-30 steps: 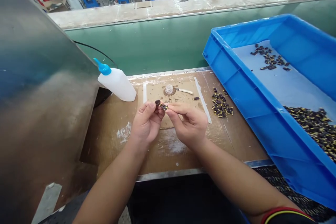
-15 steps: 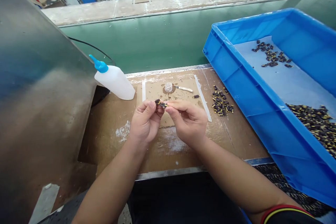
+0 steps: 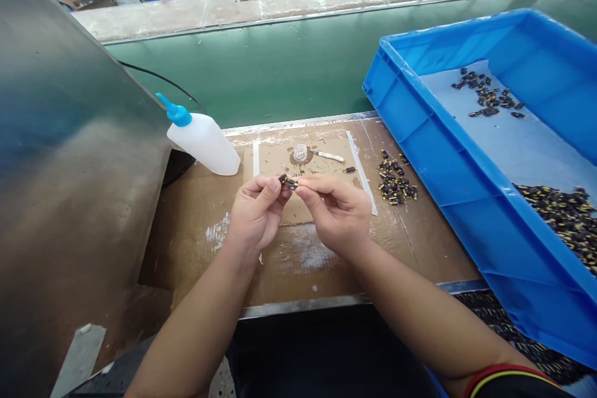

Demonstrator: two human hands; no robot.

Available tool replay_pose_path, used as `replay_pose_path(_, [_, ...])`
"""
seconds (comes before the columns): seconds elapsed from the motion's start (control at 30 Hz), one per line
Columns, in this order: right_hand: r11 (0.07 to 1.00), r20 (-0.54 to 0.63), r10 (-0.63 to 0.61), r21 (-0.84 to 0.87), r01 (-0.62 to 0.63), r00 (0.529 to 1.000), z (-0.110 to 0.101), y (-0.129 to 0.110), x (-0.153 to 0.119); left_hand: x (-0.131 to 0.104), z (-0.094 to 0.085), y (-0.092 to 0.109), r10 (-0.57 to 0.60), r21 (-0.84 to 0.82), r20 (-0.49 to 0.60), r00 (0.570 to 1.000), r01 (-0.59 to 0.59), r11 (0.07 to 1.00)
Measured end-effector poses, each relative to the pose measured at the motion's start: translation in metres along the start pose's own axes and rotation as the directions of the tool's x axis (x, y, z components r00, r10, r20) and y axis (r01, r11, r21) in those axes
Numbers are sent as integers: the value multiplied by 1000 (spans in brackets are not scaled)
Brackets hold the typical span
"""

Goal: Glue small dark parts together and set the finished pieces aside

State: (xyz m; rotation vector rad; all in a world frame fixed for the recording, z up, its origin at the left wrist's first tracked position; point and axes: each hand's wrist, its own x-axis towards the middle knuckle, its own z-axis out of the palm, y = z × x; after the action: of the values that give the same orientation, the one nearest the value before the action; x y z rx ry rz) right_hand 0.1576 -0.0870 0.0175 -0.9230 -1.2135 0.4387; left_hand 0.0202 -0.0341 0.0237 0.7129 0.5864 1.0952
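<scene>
Both hands meet over the front part of a taped cardboard sheet (image 3: 275, 165). My left hand (image 3: 257, 208) pinches a small black-and-yellow piece (image 3: 288, 182) between thumb and fingers. My right hand (image 3: 336, 208) has its thumb and forefinger closed on the right end of the same piece. Its exact kind is too small to make out, and the fingertips partly hide it. Just beyond the hands are a small clear cup (image 3: 300, 152) on a wet brown stain and a small knife-like tool with a pale handle (image 3: 330, 156). One similar dark piece (image 3: 349, 170) lies near the right tape strip.
A white squeeze bottle (image 3: 205, 143) with a blue nozzle stands at left beside a metal panel (image 3: 84, 155). To the right are a pile of black-and-yellow pieces (image 3: 396, 183) and a large blue crate (image 3: 448, 149) holding many more. A green belt (image 3: 280, 74) runs behind the table.
The view has shifted slightly. Both hands keep their pinch on the small piece, which has turned a little between the fingertips.
</scene>
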Motion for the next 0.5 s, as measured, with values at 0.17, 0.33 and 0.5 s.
replay_pose_path(0.17, [1000,18,23,-9,-23,1000,-2,1,2,0,0,2,3,29,24,1000,-4,1000])
replay_pose_path(0.33, [999,9,-6,-46,6,1000,-4,2,3,-1,3,2,43,77,11,999,-43,996])
replay_pose_path(0.5, [992,2,-32,-122,32,999,-4,-1,3,-1,4,1,85,137,-4,996,-83,987])
